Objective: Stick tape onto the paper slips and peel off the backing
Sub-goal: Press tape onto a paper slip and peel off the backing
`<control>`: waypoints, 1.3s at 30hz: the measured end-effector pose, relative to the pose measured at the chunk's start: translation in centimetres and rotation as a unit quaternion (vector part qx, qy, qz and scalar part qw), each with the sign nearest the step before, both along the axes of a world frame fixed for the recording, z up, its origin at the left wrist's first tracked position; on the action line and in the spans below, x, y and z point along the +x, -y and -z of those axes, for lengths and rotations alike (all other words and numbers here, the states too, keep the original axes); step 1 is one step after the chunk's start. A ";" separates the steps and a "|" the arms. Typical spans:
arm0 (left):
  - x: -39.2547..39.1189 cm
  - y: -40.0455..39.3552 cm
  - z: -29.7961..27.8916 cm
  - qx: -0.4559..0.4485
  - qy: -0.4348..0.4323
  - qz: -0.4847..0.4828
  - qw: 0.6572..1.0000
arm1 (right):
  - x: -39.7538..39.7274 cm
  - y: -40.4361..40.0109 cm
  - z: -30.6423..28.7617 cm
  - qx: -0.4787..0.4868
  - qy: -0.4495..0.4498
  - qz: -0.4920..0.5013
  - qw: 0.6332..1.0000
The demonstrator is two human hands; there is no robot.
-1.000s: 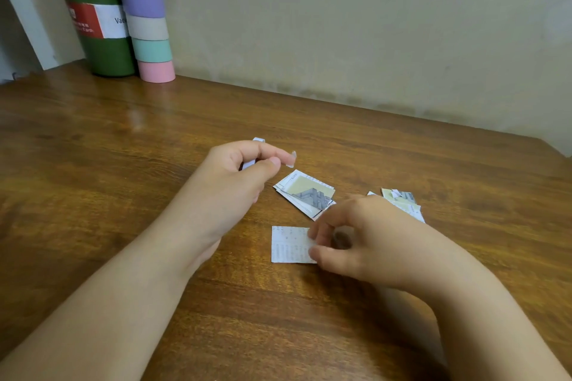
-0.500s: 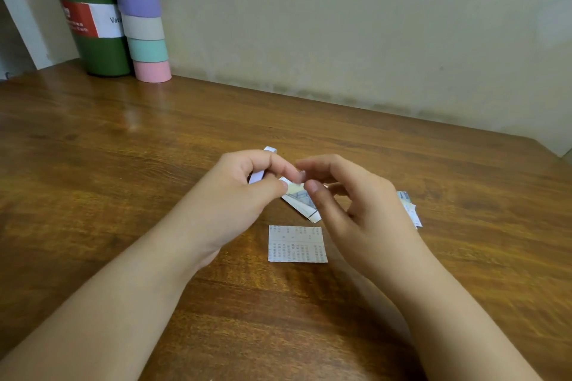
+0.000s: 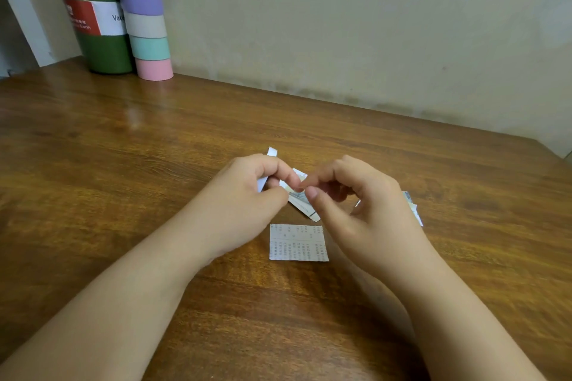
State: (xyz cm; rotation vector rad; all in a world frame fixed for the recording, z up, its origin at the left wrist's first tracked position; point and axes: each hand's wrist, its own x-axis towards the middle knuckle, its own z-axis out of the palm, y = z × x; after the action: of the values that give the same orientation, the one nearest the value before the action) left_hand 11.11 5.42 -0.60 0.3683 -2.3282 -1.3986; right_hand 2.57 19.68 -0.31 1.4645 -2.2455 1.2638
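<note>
My left hand (image 3: 247,195) holds a white strip of tape (image 3: 271,152), whose top end sticks up behind the fingers. My right hand (image 3: 356,207) has come up to it, index finger and thumb meeting the left fingertips at the strip's near end. Whether the right fingers grip the strip is hard to tell. A printed paper slip (image 3: 297,243) lies flat on the wooden table (image 3: 123,164) just below both hands. A small stack of printed slips (image 3: 301,201) shows between the hands. More slips (image 3: 413,210) peek out right of the right hand.
A green bottle (image 3: 93,15) and a tall stack of pastel tape rolls (image 3: 145,15) stand at the far left against the wall. The table's right edge is near the far right corner.
My right hand has lifted off the printed slip on the table and moved up to the strip in my left hand. The slip now lies uncovered.
</note>
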 end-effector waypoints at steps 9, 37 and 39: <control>-0.3 0.1 0.5 -0.167 0.087 -0.004 0.982 | 0.2 0.1 -0.3 0.042 0.251 0.002 0.967; 2.8 0.3 2.7 -0.279 0.061 0.004 0.958 | 0.2 -1.6 0.2 0.083 0.561 -0.027 0.823; 2.9 0.4 2.7 -0.250 0.072 0.011 0.966 | 0.0 -1.7 0.2 0.093 0.572 -0.030 0.815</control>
State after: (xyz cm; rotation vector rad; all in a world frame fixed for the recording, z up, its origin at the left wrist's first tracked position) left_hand 14.01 5.04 -3.32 0.2978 -2.6998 -0.7652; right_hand 2.60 21.38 -0.48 0.8329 -3.0409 2.4666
